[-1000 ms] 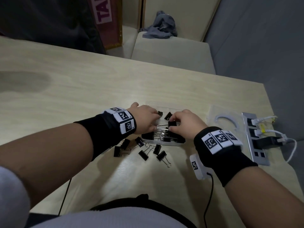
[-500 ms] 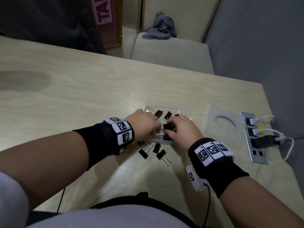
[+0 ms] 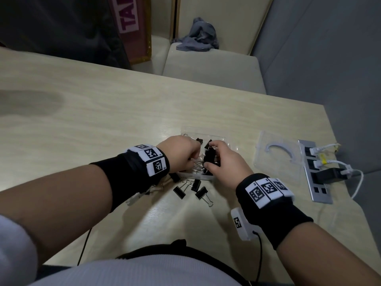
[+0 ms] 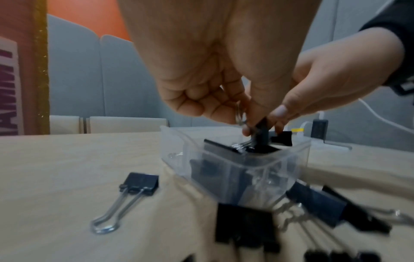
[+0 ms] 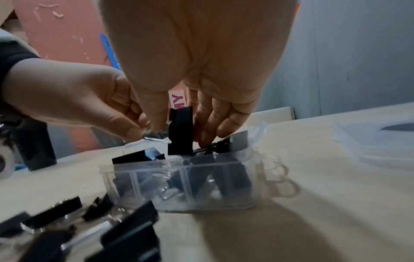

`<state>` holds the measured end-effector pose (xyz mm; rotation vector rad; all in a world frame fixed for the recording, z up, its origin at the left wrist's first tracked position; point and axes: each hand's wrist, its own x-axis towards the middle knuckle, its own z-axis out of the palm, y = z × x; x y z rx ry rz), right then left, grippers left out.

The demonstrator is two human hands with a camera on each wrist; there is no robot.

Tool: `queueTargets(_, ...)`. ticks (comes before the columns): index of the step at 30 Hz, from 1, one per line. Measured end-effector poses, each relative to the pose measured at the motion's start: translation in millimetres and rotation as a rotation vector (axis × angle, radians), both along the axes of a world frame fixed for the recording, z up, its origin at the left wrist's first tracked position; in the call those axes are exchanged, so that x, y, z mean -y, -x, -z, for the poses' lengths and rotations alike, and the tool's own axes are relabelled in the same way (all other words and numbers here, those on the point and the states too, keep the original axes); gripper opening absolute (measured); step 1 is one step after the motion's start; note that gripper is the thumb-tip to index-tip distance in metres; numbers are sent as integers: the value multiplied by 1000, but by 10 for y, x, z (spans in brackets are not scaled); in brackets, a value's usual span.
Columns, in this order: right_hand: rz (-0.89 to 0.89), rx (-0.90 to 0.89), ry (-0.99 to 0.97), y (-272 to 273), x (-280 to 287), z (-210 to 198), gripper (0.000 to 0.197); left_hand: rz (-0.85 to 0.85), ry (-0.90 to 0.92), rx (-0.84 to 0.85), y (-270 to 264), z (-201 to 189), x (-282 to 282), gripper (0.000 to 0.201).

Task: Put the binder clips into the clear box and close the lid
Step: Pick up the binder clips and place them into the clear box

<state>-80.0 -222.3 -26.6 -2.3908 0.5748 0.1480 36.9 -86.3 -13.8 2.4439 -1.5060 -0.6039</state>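
Note:
A clear box (image 3: 223, 139) on the table holds several black binder clips (image 5: 215, 177). Both hands meet just above its open top. My right hand (image 5: 179, 131) pinches the black body of one binder clip (image 5: 181, 134), which stands upright over the box. My left hand (image 4: 239, 120) pinches that clip's wire handles (image 4: 240, 116) between thumb and fingers. Several loose clips (image 3: 191, 188) lie on the table just in front of the box, and one (image 4: 140, 183) lies apart to the left. The clear lid (image 3: 278, 162) lies flat to the right of the box.
A silver power strip (image 3: 316, 188) with plugs and white cables sits at the table's right edge, beside the lid. A wrist-camera cable (image 3: 260, 259) hangs under the right forearm. Beyond the table are a beige seat (image 3: 212, 67) with a grey cloth and a grey wall.
Both hands have drawn closer together over the box. The right hand now holds a clip upright above the opening, and the left hand has moved onto its handles.

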Motion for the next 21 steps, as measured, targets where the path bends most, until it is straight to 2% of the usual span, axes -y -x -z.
queueTargets(5, 145, 192, -152, -98, 10, -56, 40, -128, 176, -139, 31, -87, 31, 13)
queueTargets(10, 187, 351, -206, -138, 98, -187, 28, -233, 243, -321, -4, -124, 40, 39)
queueTargets(13, 177, 345, -321, -156, 100, -213, 30, -268, 292, -397, 34, -121, 52, 58)
queueTargets(17, 251, 269, -334, -149, 72, -209, 23, -337, 369, -443, 18, -122, 83, 62)
queueTargets(21, 292, 210, -582, -149, 2, -229, 26, -343, 357, -427, 21, -111, 105, 64)
